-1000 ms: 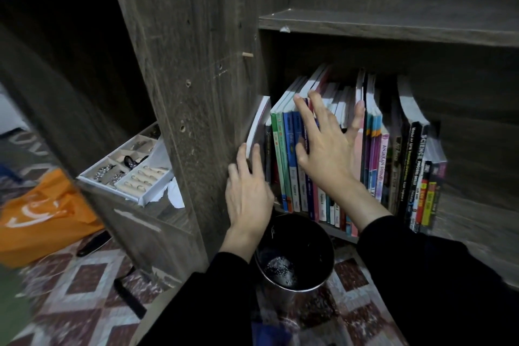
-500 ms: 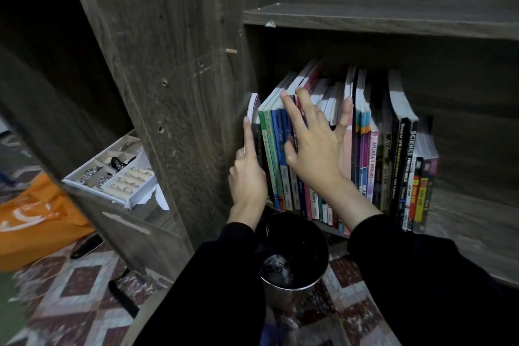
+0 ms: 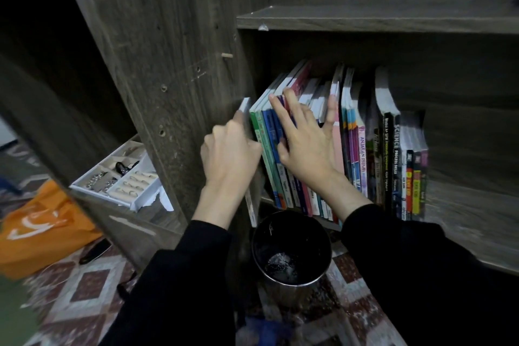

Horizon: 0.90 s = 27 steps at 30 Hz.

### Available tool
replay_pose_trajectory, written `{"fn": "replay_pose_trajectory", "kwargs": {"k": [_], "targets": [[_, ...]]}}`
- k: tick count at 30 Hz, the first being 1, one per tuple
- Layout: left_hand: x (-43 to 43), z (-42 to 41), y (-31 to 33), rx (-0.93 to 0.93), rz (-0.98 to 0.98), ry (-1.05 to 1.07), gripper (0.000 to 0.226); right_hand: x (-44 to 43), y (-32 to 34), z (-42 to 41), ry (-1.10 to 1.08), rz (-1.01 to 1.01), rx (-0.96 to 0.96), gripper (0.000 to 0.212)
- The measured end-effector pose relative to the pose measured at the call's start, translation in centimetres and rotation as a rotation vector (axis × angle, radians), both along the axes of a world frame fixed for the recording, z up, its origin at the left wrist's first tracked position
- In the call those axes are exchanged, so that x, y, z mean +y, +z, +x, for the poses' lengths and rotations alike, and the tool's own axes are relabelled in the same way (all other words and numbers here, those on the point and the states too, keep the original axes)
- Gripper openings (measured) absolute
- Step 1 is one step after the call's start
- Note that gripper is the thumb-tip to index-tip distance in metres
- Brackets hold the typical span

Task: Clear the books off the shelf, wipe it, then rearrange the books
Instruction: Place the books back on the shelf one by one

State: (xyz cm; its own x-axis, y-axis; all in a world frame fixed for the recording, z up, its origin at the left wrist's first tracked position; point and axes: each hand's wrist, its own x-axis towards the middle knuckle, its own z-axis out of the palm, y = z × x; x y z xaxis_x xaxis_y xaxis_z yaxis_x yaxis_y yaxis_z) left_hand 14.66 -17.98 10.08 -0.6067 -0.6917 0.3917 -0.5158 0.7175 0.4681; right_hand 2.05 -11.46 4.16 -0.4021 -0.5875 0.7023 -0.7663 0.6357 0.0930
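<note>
A row of upright books fills the left part of the lower wooden shelf. At its left end a thin white book leans against the cabinet's side wall. My left hand grips this book, fingers curled in between it and the green book beside it. Spread flat, my right hand presses on the blue and pink spines in the left half of the row. Black and yellow spines stand at the row's right end, untouched.
A metal bin stands on the tiled floor just below the shelf edge, between my arms. A white jewellery tray sits in the left compartment. An orange bag lies on the floor at left. An upper shelf board overhangs the books.
My left hand rose along the thin white book and its fingers curled round it; the book's lower edge now sticks out from the shelf. My right hand stayed on the spines.
</note>
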Motion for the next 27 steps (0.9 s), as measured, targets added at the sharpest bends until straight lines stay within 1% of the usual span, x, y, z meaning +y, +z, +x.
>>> {"fn": "replay_pose_trajectory", "kwargs": {"k": [3,5,6,8,9,10,11,12,13,15,17,19,22,25,27], "targets": [[1.1,1.4,2.7,0.019,0.026,-0.028,0.04,0.3,0.4,0.4,0.068,-0.033,-0.085,0.081],[1.9,2.0,4.1,0.037,0.06,-0.039,0.037,1.3,0.9,1.0,0.194,-0.131,-0.185,0.07],[2.2,2.3,4.8,0.052,0.084,-0.047,0.039,2.2,1.4,1.6,0.293,-0.213,-0.29,0.062],[2.8,3.0,6.4,0.096,0.128,-0.075,0.044,5.1,3.0,3.8,0.482,-0.414,-0.656,0.05],[3.1,3.2,7.3,0.116,0.142,-0.103,0.044,6.8,4.0,5.2,0.532,-0.471,-0.861,0.05],[3.5,3.4,8.2,0.127,0.159,-0.139,0.043,8.5,5.0,6.4,0.553,-0.477,-1.022,0.056],[3.9,3.4,9.1,0.143,0.189,-0.183,0.038,10.1,5.8,7.6,0.558,-0.417,-1.114,0.067],[4.4,3.4,9.9,0.166,0.232,-0.244,0.031,11.7,6.5,8.6,0.537,-0.314,-1.138,0.081],[5.2,3.2,10.6,0.188,0.283,-0.32,0.026,13.3,7.2,9.5,0.496,-0.206,-1.114,0.094],[7.4,2.4,11.4,0.215,0.4,-0.468,0.025,16.3,8.5,10.7,0.361,-0.049,-1.037,0.107],[10.1,1.2,11.1,0.205,0.502,-0.586,0.025,19.6,9.4,11.2,0.198,0.039,-1.015,0.105],[13.1,-0.6,9.8,0.192,0.54,-0.684,0.029,22.6,9.7,11.3,0.022,0.104,-1.04,0.1],[18.0,-3.8,7.5,0.22,0.46,-0.773,0.044,25.9,7.7,9.4,-0.181,0.075,-1.023,0.102],[22.0,-7.4,4.6,0.178,0.273,-0.807,0.047,27.2,3.7,5.0,-0.341,-0.056,-0.953,0.104],[23.5,-10.0,2.4,0.157,0.243,-0.812,0.05,27.1,0.8,1.2,-0.385,-0.161,-0.859,0.104]]}}
